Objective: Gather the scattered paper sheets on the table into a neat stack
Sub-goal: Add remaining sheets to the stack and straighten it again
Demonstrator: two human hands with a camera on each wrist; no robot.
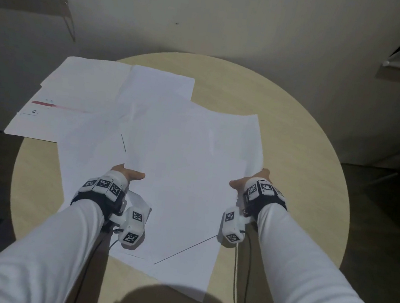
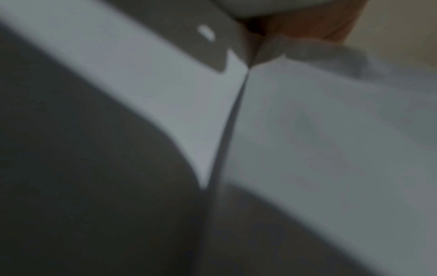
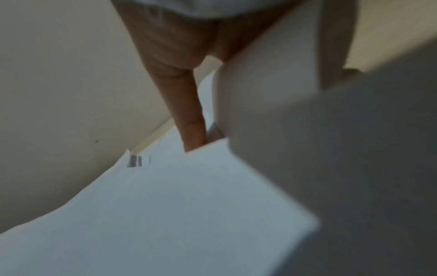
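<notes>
Both hands were on the big top sheet (image 1: 186,165), which sat in the middle of the round tabletop (image 1: 299,129), tilted a bit and overlapping the other paper. The left hand (image 1: 126,174) held its left edge: from the head view the thumb lay flat on top of the paper, pointing right, and the rest of the fingers were out of sight under the sheet, so it read as a pinch grip on the edge, though I couldn't tell how hard it was pressed together. The left wrist view was pretty blurry, just the sheet's edge (image 2: 236,112) running up toward the hand (image 2: 307,24). The right hand (image 1: 248,181) was on the right edge of the same sheet, thumb on top pointing left, fingertips peeking past the far side of the wrist. In the right wrist view a straight finger (image 3: 189,115) ran down and slipped behind the paper (image 3: 189,205), so that grip was also a loose pinch on the sheet rather than a spread hand. Under the top sheet there was another sheet (image 1: 84,160) poking out on the left, a printed sheet (image 1: 44,114) with a red bar hanging off the tabletop's left rim, and two more sheets (image 1: 162,82) further back. White sleeves (image 1: 316,283) and marker-covered wrist rigs (image 1: 131,226) on both arms.
</notes>
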